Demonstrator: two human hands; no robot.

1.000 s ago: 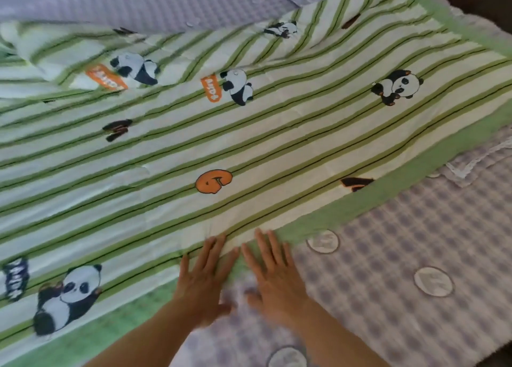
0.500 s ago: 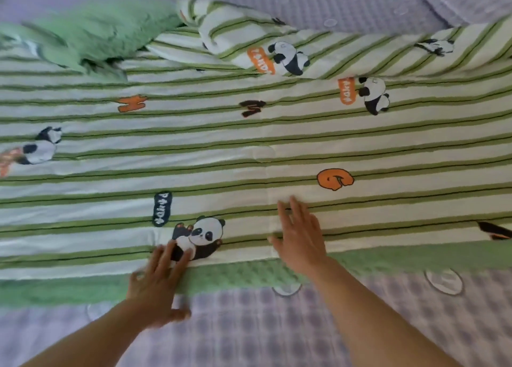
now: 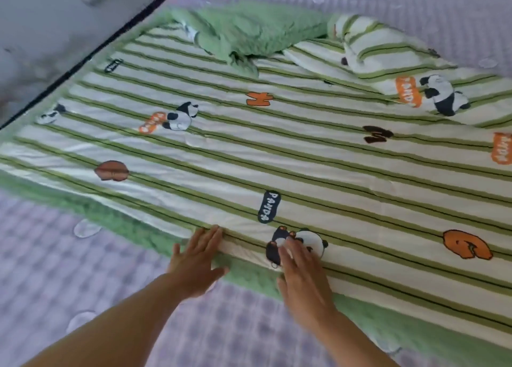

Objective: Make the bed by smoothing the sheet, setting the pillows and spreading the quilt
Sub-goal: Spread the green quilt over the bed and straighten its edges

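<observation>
I find the quilt point(image 3: 277, 156) spread over the checked sheet point(image 3: 69, 269), far end bunched. It looks light, soft and limp; best taken at its green border point(image 3: 116, 222). My left hand point(image 3: 194, 258) and right hand point(image 3: 302, 272) press flat, fingers straight, on its near edge. Floor point(image 3: 41, 34) lies beyond the bed.

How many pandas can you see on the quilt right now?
4 pandas: one by the far left edge, one left of centre, one at the upper right, one under the right hand. The bunched fold may hide more.
</observation>
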